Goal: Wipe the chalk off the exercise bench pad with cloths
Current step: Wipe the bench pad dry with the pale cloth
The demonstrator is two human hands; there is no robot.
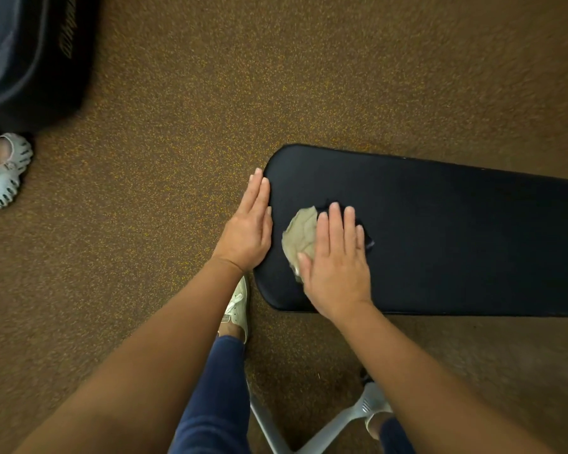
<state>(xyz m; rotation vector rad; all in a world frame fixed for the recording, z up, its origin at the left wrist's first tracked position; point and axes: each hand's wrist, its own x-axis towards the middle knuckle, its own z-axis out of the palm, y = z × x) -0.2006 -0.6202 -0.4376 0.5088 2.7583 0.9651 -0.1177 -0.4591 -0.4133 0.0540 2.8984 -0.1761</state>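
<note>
Pressing a crumpled beige cloth (300, 235) onto the black exercise bench pad (456, 231) with the right hand (336, 260), palm down, fingers straight and slightly spread, nothing curled round the fabric. Peeking out past the fingertips and the little-finger side: a dark cloth (370, 241), nearly the pad's own colour, pinned under the same hand. Resting the left hand (248, 227) flat against the pad's rounded end, fingers straight and close together, gripping nothing.

Smooth, matte, vinyl-looking pad surface, long and flat with rounded corners, running off the right edge of view. Both cloths near its left end, soft and wrinkled against the sleek cover.

Underneath, a brown rubber floor (177, 142) flecked with yellow-orange grains. Below the pad, the pale grey metal tubes of the bench frame (312, 435), meeting in a V. Between the forearms, navy trousers (210, 404) and a cream lace-up sneaker (238, 306). At far left, another person's white perforated clog (0, 181). Above it, a bulky dark machine housing (36, 67) with blurred, unreadable lettering.
</note>
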